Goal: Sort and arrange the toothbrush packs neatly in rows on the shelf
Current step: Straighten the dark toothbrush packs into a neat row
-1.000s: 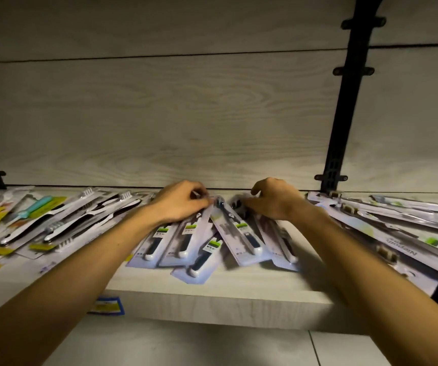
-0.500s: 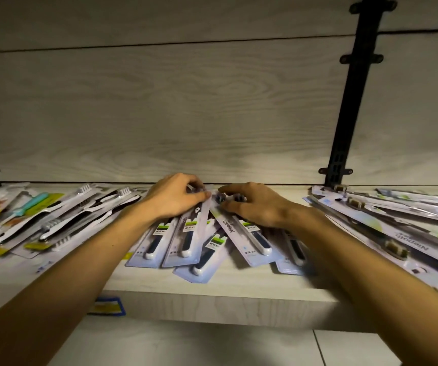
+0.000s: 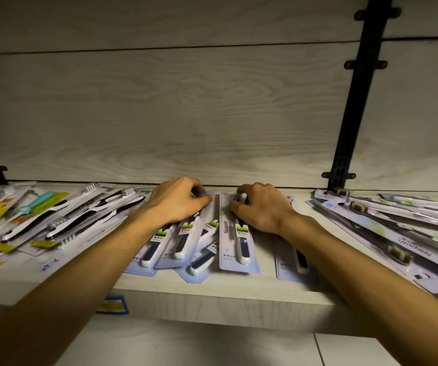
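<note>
Toothbrush packs (image 3: 236, 241) lie fanned on the shelf (image 3: 212, 294) under both hands, long axes running away from the person. The right hand (image 3: 261, 207) pinches the straightest pack's far end; the left hand (image 3: 178, 200) grips the skewed neighbours.

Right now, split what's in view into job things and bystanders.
Job:
- left hand and right hand on the middle packs
- left-side packs
- right-side packs
- shelf

Just there:
- black upright
- blue shelf label
</note>
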{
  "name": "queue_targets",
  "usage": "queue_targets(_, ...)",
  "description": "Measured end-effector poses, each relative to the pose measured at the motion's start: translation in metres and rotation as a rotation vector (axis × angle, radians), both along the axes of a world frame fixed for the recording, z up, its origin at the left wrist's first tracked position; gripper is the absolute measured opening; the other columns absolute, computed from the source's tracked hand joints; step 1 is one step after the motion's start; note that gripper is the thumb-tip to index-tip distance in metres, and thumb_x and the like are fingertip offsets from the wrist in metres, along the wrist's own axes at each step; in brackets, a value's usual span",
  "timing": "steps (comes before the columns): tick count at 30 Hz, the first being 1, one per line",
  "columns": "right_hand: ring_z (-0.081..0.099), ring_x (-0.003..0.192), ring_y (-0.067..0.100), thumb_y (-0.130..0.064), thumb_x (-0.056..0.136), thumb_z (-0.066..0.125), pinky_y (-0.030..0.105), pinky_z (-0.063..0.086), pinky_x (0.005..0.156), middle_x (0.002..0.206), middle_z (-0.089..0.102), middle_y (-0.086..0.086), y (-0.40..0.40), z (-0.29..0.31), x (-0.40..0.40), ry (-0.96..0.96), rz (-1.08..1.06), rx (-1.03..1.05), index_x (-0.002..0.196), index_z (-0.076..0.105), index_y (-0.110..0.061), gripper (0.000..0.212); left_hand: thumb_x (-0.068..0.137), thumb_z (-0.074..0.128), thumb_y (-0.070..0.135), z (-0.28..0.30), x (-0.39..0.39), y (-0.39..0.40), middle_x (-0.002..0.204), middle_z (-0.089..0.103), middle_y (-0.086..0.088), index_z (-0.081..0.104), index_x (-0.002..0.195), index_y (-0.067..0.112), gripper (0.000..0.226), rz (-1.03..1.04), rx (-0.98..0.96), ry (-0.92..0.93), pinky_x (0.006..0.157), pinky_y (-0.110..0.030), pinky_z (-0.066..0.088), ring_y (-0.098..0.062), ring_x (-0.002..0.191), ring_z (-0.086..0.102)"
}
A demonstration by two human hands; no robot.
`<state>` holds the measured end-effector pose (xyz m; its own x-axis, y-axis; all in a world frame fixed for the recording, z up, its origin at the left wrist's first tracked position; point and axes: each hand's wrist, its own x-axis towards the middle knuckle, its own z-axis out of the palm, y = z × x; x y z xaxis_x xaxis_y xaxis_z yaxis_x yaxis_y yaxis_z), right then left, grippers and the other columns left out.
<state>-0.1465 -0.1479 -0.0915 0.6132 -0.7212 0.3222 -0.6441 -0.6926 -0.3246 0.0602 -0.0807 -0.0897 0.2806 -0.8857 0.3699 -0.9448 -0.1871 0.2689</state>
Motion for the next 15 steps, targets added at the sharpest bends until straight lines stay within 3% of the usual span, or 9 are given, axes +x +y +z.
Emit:
queue_targets(4, 0.064, 0.09, 0.024, -0.053, 0.086, 0.058, 0.034, 0.053, 0.075, 0.096, 0.072, 0.002, -0.002, 0.002, 0.0, -0.03, -0.042, 0.056, 0.104, 0.069, -0.026, 0.034, 0.084, 0.063, 0.06, 0.0, -0.003, 0.001, 0.085, 0.072, 0.01, 0.07, 0.091, 0.032, 0.029, 0.05, -0.013, -0.012, 0.069, -0.03, 0.045, -0.022, 0.091, 0.067)
queue_targets(11, 0.061, 0.09, 0.027, -0.063, 0.091, 0.05, 0.037, 0.053, 0.076, 0.089, 0.071, 0.003, -0.004, 0.002, -0.001, -0.016, -0.112, 0.033, 0.088, 0.07, -0.023, 0.045, 0.083, 0.069, 0.052, 0.002, -0.013, 0.002, 0.081, 0.072, 0.015, 0.074, 0.092, 0.033, 0.022, -0.041, -0.038, 0.186, 0.078, -0.032, 0.056, -0.014, 0.084, 0.069)
queue_targets(15, 0.063, 0.086, 0.027, -0.046, 0.093, 0.047, 0.042, 0.055, 0.083, 0.085, 0.071, 0.005, -0.006, 0.005, -0.003, -0.027, -0.017, 0.165, 0.078, 0.071, -0.02, 0.039, 0.083, 0.066, 0.058, 0.002, -0.015, 0.003, 0.078, 0.07, 0.019, 0.073, 0.093, 0.034, 0.027, -0.063, -0.021, 0.15, 0.074, -0.03, 0.055, -0.01, 0.08, 0.068)
